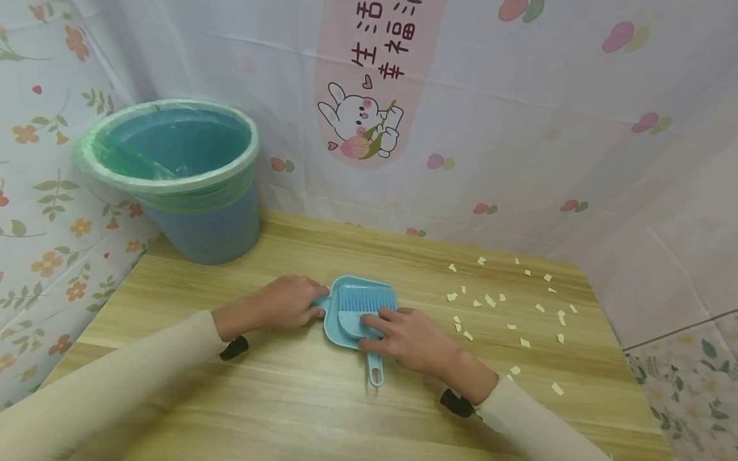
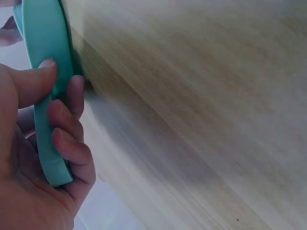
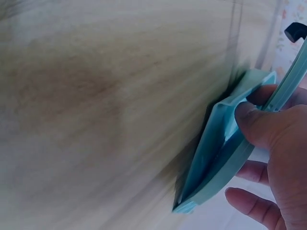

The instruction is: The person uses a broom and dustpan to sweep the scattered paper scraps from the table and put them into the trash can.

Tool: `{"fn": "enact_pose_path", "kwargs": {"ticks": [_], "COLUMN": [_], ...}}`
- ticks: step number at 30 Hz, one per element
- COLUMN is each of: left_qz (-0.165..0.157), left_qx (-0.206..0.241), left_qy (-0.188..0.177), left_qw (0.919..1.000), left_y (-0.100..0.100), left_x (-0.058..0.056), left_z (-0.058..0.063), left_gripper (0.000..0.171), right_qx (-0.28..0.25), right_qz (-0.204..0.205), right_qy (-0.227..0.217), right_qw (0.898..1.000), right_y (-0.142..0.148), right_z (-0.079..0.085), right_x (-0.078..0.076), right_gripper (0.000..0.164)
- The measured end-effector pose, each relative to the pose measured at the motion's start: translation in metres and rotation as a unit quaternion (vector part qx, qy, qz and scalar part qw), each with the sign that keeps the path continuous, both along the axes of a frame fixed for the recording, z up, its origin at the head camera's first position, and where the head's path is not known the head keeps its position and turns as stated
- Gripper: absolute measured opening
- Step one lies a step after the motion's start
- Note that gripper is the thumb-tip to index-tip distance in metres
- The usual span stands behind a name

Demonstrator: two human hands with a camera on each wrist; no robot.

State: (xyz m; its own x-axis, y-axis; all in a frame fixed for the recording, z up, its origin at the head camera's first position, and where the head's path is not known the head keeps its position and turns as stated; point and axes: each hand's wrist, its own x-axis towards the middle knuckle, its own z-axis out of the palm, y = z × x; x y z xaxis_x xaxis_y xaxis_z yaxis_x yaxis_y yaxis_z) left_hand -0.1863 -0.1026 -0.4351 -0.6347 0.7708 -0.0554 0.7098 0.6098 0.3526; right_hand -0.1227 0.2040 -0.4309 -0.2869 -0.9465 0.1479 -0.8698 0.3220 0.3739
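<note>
A light blue dustpan (image 1: 331,326) sits on the wooden table, with a matching brush (image 1: 367,299) lying across its pan. My left hand (image 1: 288,301) grips the dustpan's handle (image 2: 45,124); the left wrist view has the thumb on one side and curled fingers on the other. My right hand (image 1: 412,339) holds the brush where its head meets the handle. In the right wrist view, the thumb and a finger pinch around the brush handle (image 3: 290,79), while lower fingers stay apart from it. The bristles point away from me, and the looped handle end points toward me.
Several small pale yellow paper scraps (image 1: 490,301) lie scattered over the table's right side. At the back left stands a blue bin (image 1: 213,224) lined with a green bag (image 1: 123,153). Patterned cloth (image 1: 507,153) hangs behind the table and along its left side.
</note>
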Motion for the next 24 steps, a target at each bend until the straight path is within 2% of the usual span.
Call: {"fn": "enact_pose_path", "kwargs": {"ticks": [5, 8, 14, 18, 19, 22, 24], "left_qz": [-0.003, -0.004, -0.004, -0.004, -0.004, -0.004, -0.004], "left_qx": [-0.003, -0.005, 0.000, 0.004, 0.004, 0.002, -0.001], "left_qy": [0.001, 0.001, -0.005, -0.004, -0.003, -0.002, -0.002], "left_qw": [1.0000, 1.0000, 1.0000, 1.0000, 1.0000, 1.0000, 1.0000], "left_y": [0.001, 0.001, 0.001, 0.001, 0.001, 0.002, 0.003], "left_x": [-0.001, -0.001, 0.000, 0.000, 0.000, 0.000, 0.000], "left_z": [0.002, 0.003, 0.004, 0.004, 0.004, 0.005, 0.006], "left_gripper": [0.013, 0.012, 0.017, 0.019, 0.019, 0.019, 0.019], "right_qx": [-0.018, -0.049, -0.116, -0.177, -0.191, -0.230, -0.253], "right_qz": [0.006, 0.011, -0.004, -0.034, -0.050, -0.110, -0.149], "right_qy": [-0.006, -0.018, -0.076, -0.129, -0.140, -0.186, -0.217], "right_qw": [1.000, 0.999, 0.990, 0.975, 0.970, 0.949, 0.931], "right_y": [0.000, 0.001, 0.011, 0.023, 0.026, 0.039, 0.050], "right_z": [0.004, 0.009, 0.025, 0.040, 0.044, 0.056, 0.062], "right_x": [-0.002, -0.004, -0.009, -0.015, -0.016, -0.017, -0.017], "right_gripper": [0.038, 0.038, 0.040, 0.018, 0.017, 0.030, 0.026]}}
